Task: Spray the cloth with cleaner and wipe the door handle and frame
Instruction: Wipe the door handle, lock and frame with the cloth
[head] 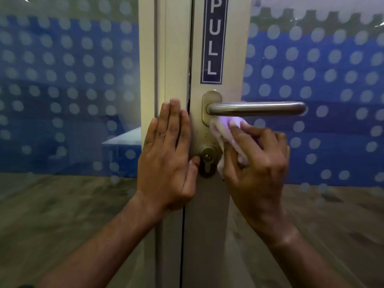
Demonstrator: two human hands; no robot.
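Observation:
A steel lever door handle [256,108] juts right from its brass-toned plate [211,96] on a cream door frame [176,59]. My right hand [257,161] grips a crumpled white cloth [223,132] and presses it against the frame just under the handle's base, beside the plate. My left hand [166,154] lies flat, fingers together and pointing up, on the frame across the door gap, its thumb beside the keyhole cylinder [207,159]. No spray bottle is in view.
A blue PULL sticker [213,38] runs vertically above the handle. Glass panels [68,90] with frosted dots flank the frame on both sides, showing blue walls and a wood-look floor behind.

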